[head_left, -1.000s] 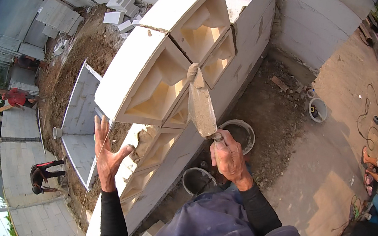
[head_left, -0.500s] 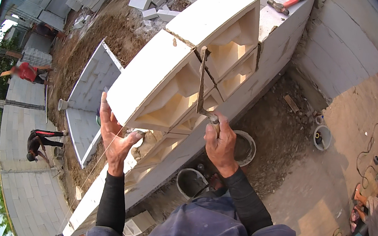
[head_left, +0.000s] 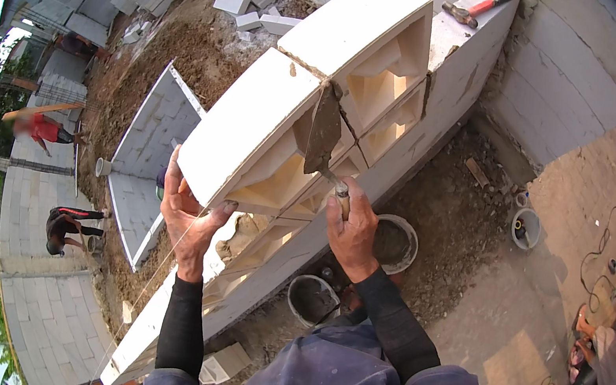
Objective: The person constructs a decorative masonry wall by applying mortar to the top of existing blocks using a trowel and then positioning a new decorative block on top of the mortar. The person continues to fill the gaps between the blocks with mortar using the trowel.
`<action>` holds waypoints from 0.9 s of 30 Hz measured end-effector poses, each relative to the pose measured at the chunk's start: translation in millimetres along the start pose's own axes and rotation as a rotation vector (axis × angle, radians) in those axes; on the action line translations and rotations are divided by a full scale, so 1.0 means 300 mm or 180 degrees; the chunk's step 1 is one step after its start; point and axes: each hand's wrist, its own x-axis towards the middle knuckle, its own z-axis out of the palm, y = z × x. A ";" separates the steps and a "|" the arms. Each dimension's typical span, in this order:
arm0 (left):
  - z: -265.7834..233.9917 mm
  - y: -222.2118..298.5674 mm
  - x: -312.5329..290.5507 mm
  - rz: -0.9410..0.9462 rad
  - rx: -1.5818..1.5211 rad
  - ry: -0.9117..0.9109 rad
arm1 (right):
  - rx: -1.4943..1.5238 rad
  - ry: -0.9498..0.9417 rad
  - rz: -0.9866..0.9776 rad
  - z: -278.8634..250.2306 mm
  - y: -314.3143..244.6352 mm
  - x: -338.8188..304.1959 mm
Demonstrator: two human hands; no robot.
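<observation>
My left hand (head_left: 191, 231) grips the near corner of a cream ventilation block (head_left: 254, 125), thumb on its front and fingers along its left side. This block sits in the upper row on a low wall (head_left: 247, 283), against a second ventilation block (head_left: 361, 21). In my right hand (head_left: 352, 235) is a pointed trowel (head_left: 325, 130), its wooden handle wrapped by my fingers. The trowel's mortar-smeared blade points up, its tip at the joint between the two blocks. Grey mortar (head_left: 242, 232) lies beside the left thumb on the row below.
A red-handled hammer (head_left: 475, 9) lies on the wall's far end. Below the wall stand two mortar buckets (head_left: 395, 245) (head_left: 310, 300). A taut string (head_left: 150, 288) runs past my left hand. A person in red (head_left: 47, 128) and another bent person (head_left: 68, 228) are on the left.
The trowel has turned from edge-on to show its flat blade, and its tip sits slightly lower and further left. My left hand keeps its grip on the block.
</observation>
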 end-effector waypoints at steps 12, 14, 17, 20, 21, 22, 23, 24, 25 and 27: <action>-0.003 -0.001 0.003 0.0112 0.0119 -0.0027 | -0.0273 0.0126 -0.0189 -0.095 -0.022 -0.036; -0.001 0.000 0.002 0.0097 0.0123 -0.0027 | -0.0356 0.0096 -0.0184 -0.100 -0.051 0.009; 0.002 -0.005 0.008 0.0133 0.0147 -0.0037 | -0.0505 0.0092 -0.0168 -0.091 -0.031 0.025; -0.012 -0.015 0.016 0.0180 0.0208 -0.0052 | -0.0622 0.0030 -0.0069 -0.073 0.011 0.000; -0.005 -0.007 0.015 0.0135 0.0161 -0.0051 | -0.0682 -0.0024 -0.0024 -0.078 0.027 -0.023; 0.000 -0.001 0.012 0.0097 0.0108 -0.0022 | -0.0658 -0.0129 0.0036 -0.086 0.048 -0.045; 0.001 -0.001 0.011 0.0095 0.0142 -0.0022 | -0.0639 -0.0229 0.0096 -0.101 0.071 -0.073; -0.002 -0.007 0.011 0.0101 0.0159 0.0000 | -0.0630 -0.0341 0.0132 -0.124 0.086 -0.091; -0.005 -0.015 0.010 0.0109 0.0168 0.0033 | -0.0657 -0.0379 0.0113 -0.163 0.092 -0.114; -0.006 -0.018 0.010 0.0096 0.0095 0.0089 | -0.0723 -0.0460 0.0055 -0.264 0.099 -0.128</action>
